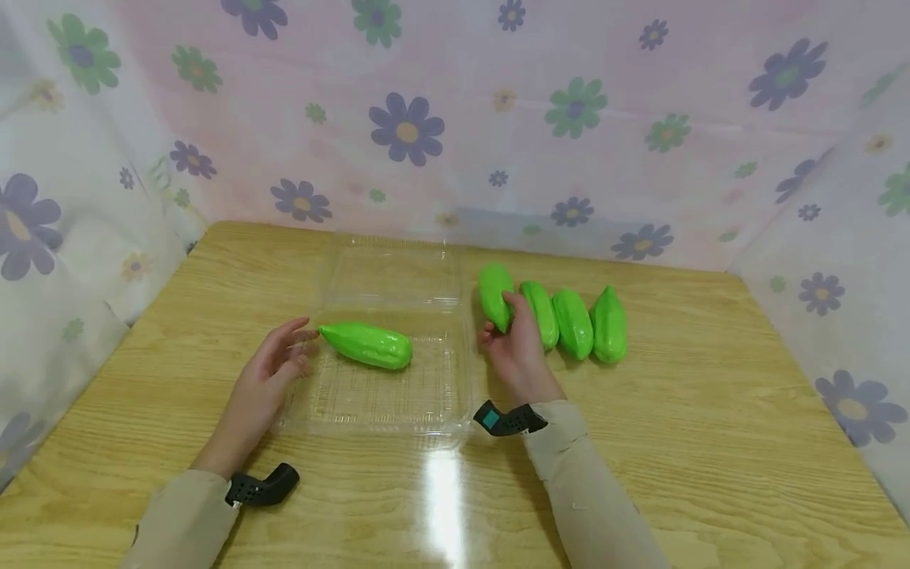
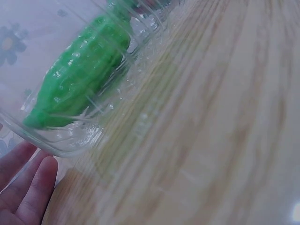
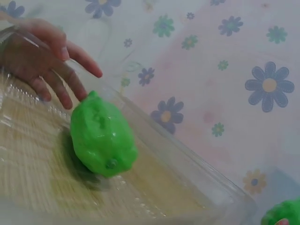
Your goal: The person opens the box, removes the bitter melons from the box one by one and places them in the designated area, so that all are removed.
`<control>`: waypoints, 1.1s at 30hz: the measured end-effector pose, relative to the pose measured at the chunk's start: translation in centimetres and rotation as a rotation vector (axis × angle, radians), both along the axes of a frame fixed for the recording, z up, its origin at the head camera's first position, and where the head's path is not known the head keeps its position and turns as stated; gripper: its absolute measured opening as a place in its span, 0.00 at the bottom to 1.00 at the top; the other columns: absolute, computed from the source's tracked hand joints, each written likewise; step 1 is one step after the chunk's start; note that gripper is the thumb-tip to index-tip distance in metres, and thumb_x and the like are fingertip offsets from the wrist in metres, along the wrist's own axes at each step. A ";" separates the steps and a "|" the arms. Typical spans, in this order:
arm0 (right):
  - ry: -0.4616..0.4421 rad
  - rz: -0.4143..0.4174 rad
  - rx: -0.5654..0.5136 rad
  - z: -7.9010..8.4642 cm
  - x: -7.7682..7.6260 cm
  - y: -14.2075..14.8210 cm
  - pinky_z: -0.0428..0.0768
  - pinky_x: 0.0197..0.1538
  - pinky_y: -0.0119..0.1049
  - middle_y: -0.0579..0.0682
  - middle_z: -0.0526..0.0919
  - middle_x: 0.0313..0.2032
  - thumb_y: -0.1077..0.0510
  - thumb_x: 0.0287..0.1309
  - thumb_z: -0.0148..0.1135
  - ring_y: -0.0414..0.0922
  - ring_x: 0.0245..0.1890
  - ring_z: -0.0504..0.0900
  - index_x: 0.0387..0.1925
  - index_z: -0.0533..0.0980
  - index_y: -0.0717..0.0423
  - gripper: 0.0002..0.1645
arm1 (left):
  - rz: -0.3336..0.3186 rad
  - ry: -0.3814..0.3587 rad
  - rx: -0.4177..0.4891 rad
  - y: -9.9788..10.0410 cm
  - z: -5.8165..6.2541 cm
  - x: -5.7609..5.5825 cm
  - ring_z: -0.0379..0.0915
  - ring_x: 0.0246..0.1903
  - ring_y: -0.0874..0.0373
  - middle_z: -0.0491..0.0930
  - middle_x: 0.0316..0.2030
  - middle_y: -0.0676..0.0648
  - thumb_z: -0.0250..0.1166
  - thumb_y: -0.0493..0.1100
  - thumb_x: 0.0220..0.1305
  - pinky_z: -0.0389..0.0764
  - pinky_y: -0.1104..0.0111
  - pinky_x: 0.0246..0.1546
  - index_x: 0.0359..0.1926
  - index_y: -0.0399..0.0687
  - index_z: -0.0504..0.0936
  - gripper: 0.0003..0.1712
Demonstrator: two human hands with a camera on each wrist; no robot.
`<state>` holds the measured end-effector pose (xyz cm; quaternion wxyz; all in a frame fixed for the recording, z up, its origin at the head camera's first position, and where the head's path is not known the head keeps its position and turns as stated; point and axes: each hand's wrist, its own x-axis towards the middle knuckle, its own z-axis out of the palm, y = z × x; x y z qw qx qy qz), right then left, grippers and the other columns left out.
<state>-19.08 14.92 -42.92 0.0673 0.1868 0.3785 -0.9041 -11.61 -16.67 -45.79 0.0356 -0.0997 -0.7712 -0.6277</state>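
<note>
A clear plastic clamshell box (image 1: 384, 399) lies with its lid (image 1: 398, 273) folded back toward the curtain. In its base lies one glossy green ribbed fruit (image 1: 370, 346), long and pointed at one end, its tip to the left. My left hand (image 1: 273, 363) is by the box's left rim, fingers loosely extended near that tip; in the left wrist view its fingertips (image 2: 44, 173) are right at the rim. To the right of the box, my right hand (image 1: 519, 352) grips a similar green fruit (image 1: 494, 288), thumb on its side. Only a corner of that fruit (image 3: 283, 213) shows in the right wrist view.
Several more green fruits (image 1: 574, 322) lie in a row just right of my right hand. A wooden table (image 1: 711, 442) carries everything. A flowered curtain (image 1: 483, 142) encloses the back and both sides.
</note>
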 end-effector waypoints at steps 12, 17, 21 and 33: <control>0.176 0.282 0.647 1.5 0.0 1.8 0.67 0.25 0.33 0.50 0.63 0.48 0.52 0.61 0.49 0.41 0.19 0.61 0.62 0.57 0.32 0.29 | -0.001 -0.014 -0.013 0.0 0.0 0.2 0.66 0.52 0.51 0.66 0.55 0.40 0.46 0.34 0.66 0.74 0.74 0.42 0.65 0.49 0.57 0.26; 0.248 0.362 0.940 2.1 0.0 2.3 0.72 0.32 0.41 0.51 0.64 0.51 0.47 0.61 0.48 0.47 0.28 0.65 0.64 0.53 0.31 0.30 | 0.000 -0.008 -0.010 0.1 0.1 0.1 0.66 0.52 0.51 0.66 0.55 0.41 0.46 0.34 0.66 0.74 0.74 0.42 0.65 0.50 0.57 0.26; 0.264 0.413 1.141 2.3 0.0 2.3 0.74 0.34 0.44 0.52 0.65 0.54 0.44 0.61 0.47 0.53 0.33 0.70 0.65 0.50 0.31 0.32 | -0.002 0.005 0.005 0.0 0.2 0.2 0.66 0.53 0.51 0.66 0.55 0.39 0.46 0.34 0.67 0.75 0.73 0.42 0.64 0.49 0.58 0.26; 0.301 0.352 1.770 1.1 0.2 1.8 0.72 0.47 0.51 0.55 0.64 0.59 0.44 0.56 0.47 0.52 0.53 0.68 0.66 0.52 0.48 0.37 | -0.014 0.012 0.008 0.1 0.1 0.2 0.65 0.53 0.49 0.65 0.55 0.39 0.47 0.36 0.67 0.75 0.72 0.42 0.64 0.47 0.57 0.25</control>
